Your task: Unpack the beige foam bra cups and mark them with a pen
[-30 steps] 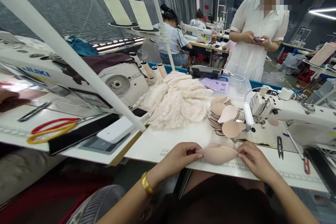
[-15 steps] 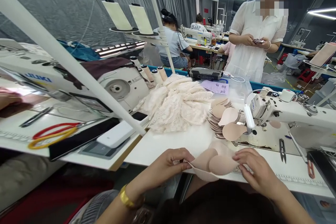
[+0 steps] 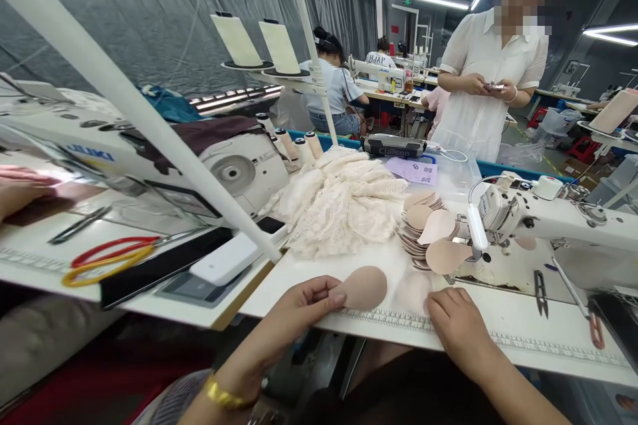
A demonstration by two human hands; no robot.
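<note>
My left hand (image 3: 319,302) pinches the narrow end of a beige teardrop-shaped bra pad (image 3: 367,287), which lies flat just over the table's front edge. Curled beside it, my right hand (image 3: 457,320) has its fingertips on a pale, blurred piece (image 3: 413,291) whose kind I cannot make out. Beyond the hands stands a stack of similar beige pads (image 3: 423,246), fanned unevenly, with one pad sticking out towards the sewing machine. Left of the stack, a heap of cream lace fabric (image 3: 333,202) rests on the white table (image 3: 294,282).
At right is a white sewing machine (image 3: 588,212) with thread snips (image 3: 541,293) before it. A printed ruler strip (image 3: 548,344) follows the table's edge. On the left are scissors (image 3: 112,260), a phone (image 3: 199,292) and a slanting white pole (image 3: 164,139). A person (image 3: 486,86) stands across the table.
The two overlapping pads between my hands have come apart. My left hand now holds one pad to the left, while my right hand has turned palm down with the pale piece.
</note>
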